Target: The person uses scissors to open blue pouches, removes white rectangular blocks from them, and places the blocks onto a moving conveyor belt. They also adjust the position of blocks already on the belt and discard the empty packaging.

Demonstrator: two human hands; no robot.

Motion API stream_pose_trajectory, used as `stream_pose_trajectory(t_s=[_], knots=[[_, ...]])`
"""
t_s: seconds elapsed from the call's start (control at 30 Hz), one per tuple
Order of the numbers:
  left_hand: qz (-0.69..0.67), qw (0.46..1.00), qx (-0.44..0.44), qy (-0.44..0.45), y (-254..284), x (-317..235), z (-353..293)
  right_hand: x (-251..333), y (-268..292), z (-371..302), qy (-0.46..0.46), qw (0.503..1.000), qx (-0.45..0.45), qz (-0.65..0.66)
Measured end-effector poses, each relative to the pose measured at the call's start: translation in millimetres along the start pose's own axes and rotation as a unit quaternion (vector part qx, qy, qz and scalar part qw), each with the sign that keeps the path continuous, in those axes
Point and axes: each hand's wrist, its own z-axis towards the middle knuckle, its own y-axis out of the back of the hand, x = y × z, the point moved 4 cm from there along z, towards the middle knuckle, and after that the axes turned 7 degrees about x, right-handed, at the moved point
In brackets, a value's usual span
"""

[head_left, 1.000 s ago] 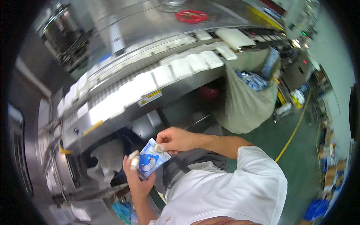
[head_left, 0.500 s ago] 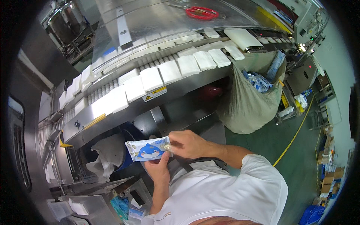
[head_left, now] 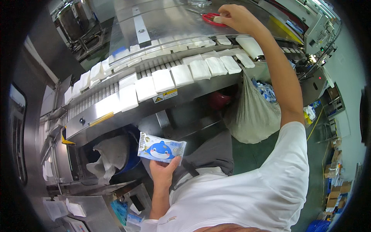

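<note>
Above the lap, one soft packet (head_left: 160,150), pale, with a blue whale-like figure; face uncut as far as shown, back hidden. Held at its near right corner by the left hand (head_left: 162,172), which grips it thumb on face, fingers behind. Beyond the conveyor (head_left: 193,89), on the steel tabletop (head_left: 166,24), one pair of scissors (head_left: 207,17), red-handled, well apart from the packet. Over the handles, the right hand (head_left: 236,19), fingers bent; whether closed on them, cannot tell. Progress, as judged: packet secured, scissors reached; no opening made on the visible face, blades not brought to it; contents, if any, not seen. Along the conveyor, rows of folded white pieces (head_left: 181,75). To the right, one cloth sack (head_left: 253,121) containing blue-and-white wrappers (head_left: 266,92). To the left, one blue bin (head_left: 133,156), white sheet material (head_left: 110,154) hanging over its rim.
</note>
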Motion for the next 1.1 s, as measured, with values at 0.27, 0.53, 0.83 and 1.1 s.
stream_pose_trajectory(t_s=[0.27, 0.53, 0.83, 1.1], knots=[[0.018, 0.999, -0.03, -0.03, -1.1, -20.9, 0.2, 32.3, 25.7, 30.6, -0.01, 0.975, 0.222, 0.032], [-0.052, 0.997, -0.033, -0.051, 5.8, -27.0, 16.0, 82.5, 34.5, -164.5, 0.07, 0.937, 0.032, 0.339], [-0.015, 0.996, -0.03, -0.086, -1.4, -38.3, 16.4, 181.9, -121.4, -299.1, -0.114, 0.587, 0.326, 0.732], [-0.001, 0.997, -0.014, -0.07, -6.9, -40.5, 13.6, 185.1, -125.6, -298.9, -0.087, 0.635, 0.377, 0.669]])
